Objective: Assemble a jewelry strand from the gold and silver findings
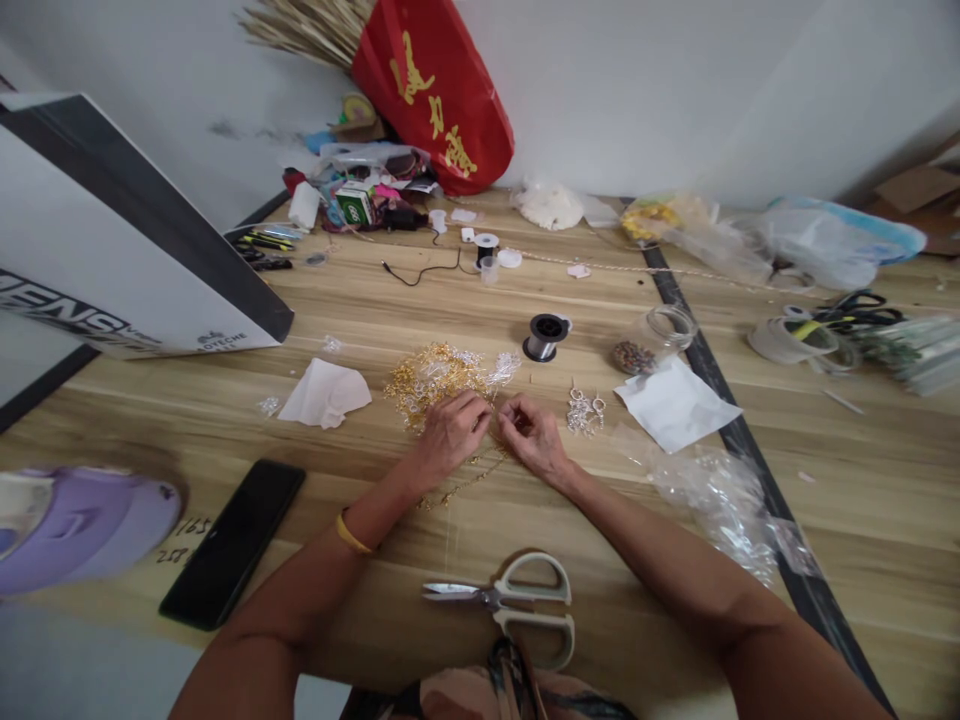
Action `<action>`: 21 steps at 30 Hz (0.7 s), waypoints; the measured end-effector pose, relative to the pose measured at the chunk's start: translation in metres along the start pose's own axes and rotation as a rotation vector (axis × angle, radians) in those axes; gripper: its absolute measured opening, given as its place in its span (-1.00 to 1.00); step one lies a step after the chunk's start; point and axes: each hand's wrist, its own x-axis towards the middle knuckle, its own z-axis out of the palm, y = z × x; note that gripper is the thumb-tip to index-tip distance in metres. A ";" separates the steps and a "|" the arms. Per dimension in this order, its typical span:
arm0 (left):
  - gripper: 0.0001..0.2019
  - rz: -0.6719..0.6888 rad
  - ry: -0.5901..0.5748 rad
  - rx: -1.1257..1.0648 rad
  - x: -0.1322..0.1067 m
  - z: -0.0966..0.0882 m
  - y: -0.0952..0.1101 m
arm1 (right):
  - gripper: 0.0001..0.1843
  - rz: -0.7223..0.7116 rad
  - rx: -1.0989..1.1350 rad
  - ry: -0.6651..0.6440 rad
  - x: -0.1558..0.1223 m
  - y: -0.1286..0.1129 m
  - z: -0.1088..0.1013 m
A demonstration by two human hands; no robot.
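Observation:
My left hand [456,428] and my right hand [531,434] meet over the table, thumbs and fingertips pinched close together. Between them runs a thin gold chain [469,486] with small beads, its lower part trailing on the wood below my hands. The exact piece at my fingertips is too small to make out. Just beyond my left hand lies a tangled heap of gold chains [412,385], with silver chains [501,370] at its right side. To the right of my right hand are silver ring-shaped pieces with chain [583,410].
Scissors [499,597] lie near my body. A wire spool [545,338], a tipped jar of beads [652,345] and white paper [677,402] sit ahead and right. On the left are a phone [234,545], a purple object [105,530] and a large box [127,250].

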 end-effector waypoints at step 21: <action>-0.90 -0.215 -0.015 -0.579 0.006 0.007 -0.005 | -0.85 -0.012 0.019 0.026 0.001 0.004 -0.001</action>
